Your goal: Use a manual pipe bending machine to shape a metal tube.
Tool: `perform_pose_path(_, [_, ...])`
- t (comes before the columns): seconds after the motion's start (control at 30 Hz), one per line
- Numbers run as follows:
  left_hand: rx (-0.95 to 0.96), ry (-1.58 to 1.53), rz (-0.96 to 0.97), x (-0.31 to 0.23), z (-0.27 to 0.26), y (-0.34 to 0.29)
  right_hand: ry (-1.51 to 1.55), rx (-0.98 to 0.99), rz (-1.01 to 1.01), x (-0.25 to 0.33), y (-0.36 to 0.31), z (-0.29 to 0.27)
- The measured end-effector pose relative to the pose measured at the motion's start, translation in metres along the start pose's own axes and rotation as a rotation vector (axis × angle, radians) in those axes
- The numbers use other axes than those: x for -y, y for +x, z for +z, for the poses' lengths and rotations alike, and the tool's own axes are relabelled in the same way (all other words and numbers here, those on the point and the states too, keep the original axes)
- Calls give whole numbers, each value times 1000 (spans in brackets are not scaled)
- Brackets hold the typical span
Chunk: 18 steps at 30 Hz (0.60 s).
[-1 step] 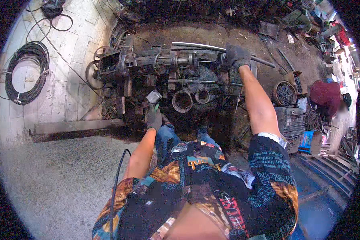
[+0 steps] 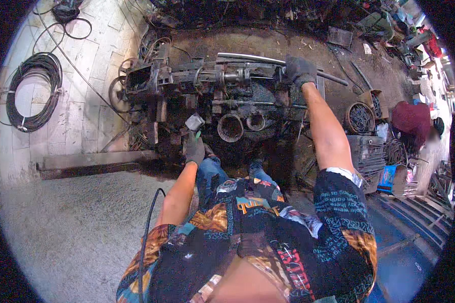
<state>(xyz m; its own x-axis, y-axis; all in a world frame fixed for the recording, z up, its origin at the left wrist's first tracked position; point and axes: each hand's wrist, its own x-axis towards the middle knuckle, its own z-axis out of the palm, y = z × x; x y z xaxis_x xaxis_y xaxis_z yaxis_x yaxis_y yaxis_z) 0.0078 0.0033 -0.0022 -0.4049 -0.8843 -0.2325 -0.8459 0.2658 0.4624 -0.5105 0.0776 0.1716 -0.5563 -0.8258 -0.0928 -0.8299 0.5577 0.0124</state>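
A greasy metal machine (image 2: 177, 76) stretches across in front of my legs. My right hand (image 2: 301, 70), in a dark glove, is closed over a long metal rod (image 2: 253, 58) at the machine's far right; a darker bar end (image 2: 333, 78) sticks out to the right of the glove. My left hand (image 2: 193, 149), gloved in grey, is low and near, left of a round metal cup (image 2: 230, 127) and a smaller cup (image 2: 256, 121). Its fingers look closed at a pale grey block-ended thing (image 2: 194, 121) with a bit of green; its exact kind is unclear.
A coil of black cable (image 2: 34, 92) lies on pale tiles at left. A low ledge (image 2: 93, 159) runs left of my legs. At right stand a basket of metal pieces (image 2: 360, 117), a grey crate (image 2: 366, 154) and a blue packet (image 2: 388, 179). Beyond them is a person in maroon (image 2: 412, 118).
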Motion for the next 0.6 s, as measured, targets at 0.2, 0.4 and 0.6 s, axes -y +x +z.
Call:
perform_pose_path(0.2, [83,-100,-116,-4,-5,0,49,52,60,-1,6,3])
perform_pose_path(0.4, [135,4,-99,-3,-5,1,32,28,12,-2,3,2])
perform_pose_path(0.6, [73,96,-12,-5,-5,1,67,61,58,-2,2,0])
